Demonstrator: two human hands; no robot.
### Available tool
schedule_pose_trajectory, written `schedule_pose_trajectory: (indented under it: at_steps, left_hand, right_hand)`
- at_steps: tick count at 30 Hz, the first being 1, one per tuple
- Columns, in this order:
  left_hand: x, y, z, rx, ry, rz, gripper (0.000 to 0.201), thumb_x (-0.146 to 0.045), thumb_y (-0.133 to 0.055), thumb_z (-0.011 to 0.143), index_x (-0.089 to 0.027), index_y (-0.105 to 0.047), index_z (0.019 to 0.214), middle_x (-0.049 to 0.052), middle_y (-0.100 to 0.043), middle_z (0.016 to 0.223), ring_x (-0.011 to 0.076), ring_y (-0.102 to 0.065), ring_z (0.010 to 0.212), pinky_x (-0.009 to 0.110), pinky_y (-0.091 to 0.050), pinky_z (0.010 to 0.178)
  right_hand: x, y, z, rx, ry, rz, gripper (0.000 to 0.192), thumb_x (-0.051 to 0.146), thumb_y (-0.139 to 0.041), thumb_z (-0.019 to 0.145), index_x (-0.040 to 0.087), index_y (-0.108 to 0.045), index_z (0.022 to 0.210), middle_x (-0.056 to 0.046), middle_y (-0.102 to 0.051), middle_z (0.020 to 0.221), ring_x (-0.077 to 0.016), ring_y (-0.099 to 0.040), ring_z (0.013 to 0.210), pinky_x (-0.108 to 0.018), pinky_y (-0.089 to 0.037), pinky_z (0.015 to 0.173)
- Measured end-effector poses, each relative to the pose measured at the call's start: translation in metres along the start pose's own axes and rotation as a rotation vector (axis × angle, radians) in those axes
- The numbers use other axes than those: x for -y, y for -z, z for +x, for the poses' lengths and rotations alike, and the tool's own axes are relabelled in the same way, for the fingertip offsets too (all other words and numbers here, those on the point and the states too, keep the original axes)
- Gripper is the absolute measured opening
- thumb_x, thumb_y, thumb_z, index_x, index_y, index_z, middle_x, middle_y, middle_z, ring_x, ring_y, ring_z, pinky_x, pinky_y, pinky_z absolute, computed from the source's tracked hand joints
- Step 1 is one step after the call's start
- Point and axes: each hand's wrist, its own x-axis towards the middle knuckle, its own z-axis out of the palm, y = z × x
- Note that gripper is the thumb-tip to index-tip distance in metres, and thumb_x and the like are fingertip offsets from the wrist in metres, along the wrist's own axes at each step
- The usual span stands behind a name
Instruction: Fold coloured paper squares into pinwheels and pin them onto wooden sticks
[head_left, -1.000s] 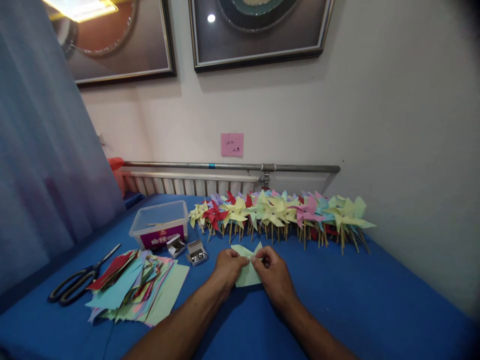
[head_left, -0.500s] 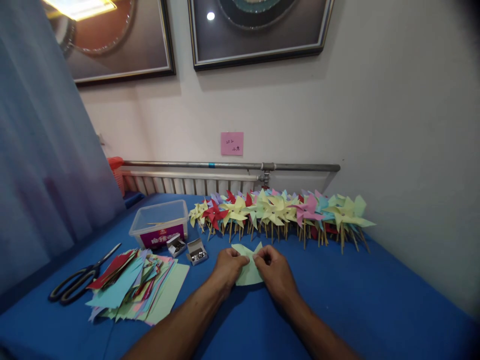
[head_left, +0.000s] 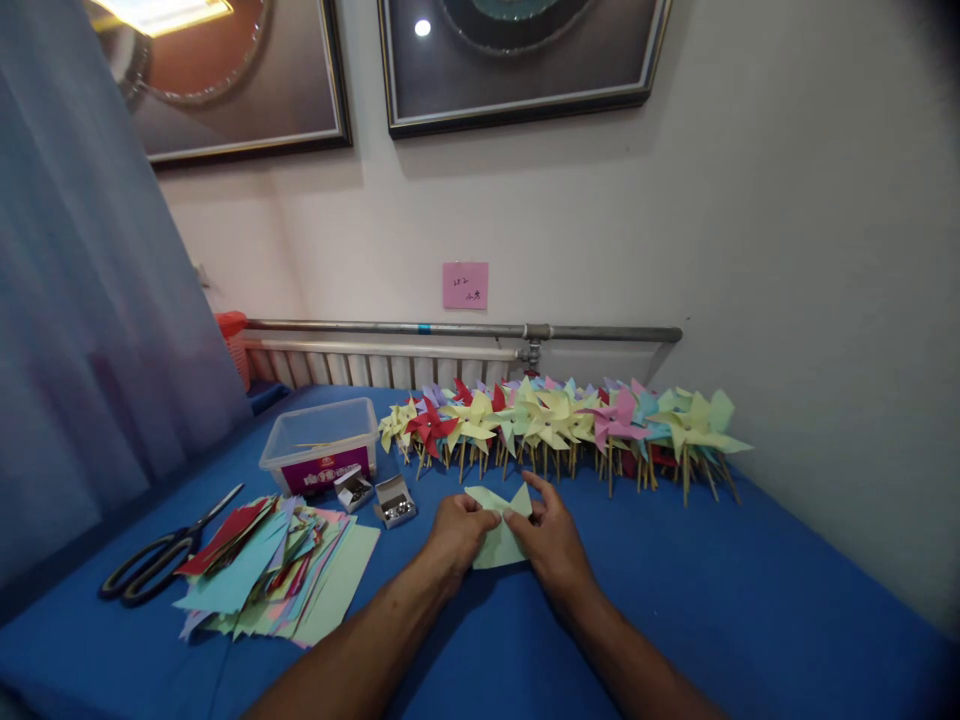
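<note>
A light green sheet of paper (head_left: 499, 548), partly folded with pointed corners sticking up, is held between my two hands over the blue cloth. My left hand (head_left: 459, 532) is closed on its left side, the thumb pressing near the middle. From the right, my right hand (head_left: 551, 530) pinches the paper with its thumb on top, while the index finger stretches up away from it. Beyond my hands stand rows of paper pinwheels (head_left: 551, 420) on thin sticks. Two small open boxes of shiny metal pins (head_left: 395, 503) sit to the left.
Left of my arm lies a pile of coloured paper (head_left: 247, 580), with black-handled scissors (head_left: 169, 550) beside it. Behind is a clear plastic tub (head_left: 319, 435) holding thin sticks. A blue curtain (head_left: 97, 280) hangs at the left; a radiator (head_left: 382, 368) runs along the wall.
My right index finger has lifted and straightened upward, away from the paper. The paper's right corner shows more fully now. My left hand has stayed in place.
</note>
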Motion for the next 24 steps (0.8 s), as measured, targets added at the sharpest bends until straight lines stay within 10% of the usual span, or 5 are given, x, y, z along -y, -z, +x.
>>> schedule_pose_trajectory:
  at_steps: [10,24]
  left_hand:
    - [-0.0035,-0.0006,-0.0015,-0.019,0.012,-0.008,0.026,-0.015,-0.082,0.063,-0.017,-0.056,0.057,-0.002,-0.057,0.049,0.01,-0.047,0.043,0.023,-0.037,0.047]
    - [-0.0041,-0.001,-0.0036,0.014,0.014,-0.042,0.024,-0.018,-0.08,0.06,-0.017,-0.056,0.056,-0.002,-0.058,0.047,0.0102,-0.047,0.042,0.023,-0.036,0.046]
  right_hand:
    - [-0.0004,-0.0003,0.0029,0.002,-0.068,0.128,0.042,0.035,-0.076,0.057,0.02,-0.062,0.094,-0.007,-0.077,0.083,-0.0267,-0.072,0.073,-0.033,-0.053,0.061]
    - [-0.0067,0.0024,0.0062,0.0,-0.083,0.063,0.041,0.034,-0.075,0.054,0.02,-0.063,0.091,-0.004,-0.073,0.075,-0.0245,-0.069,0.07,-0.032,-0.052,0.062]
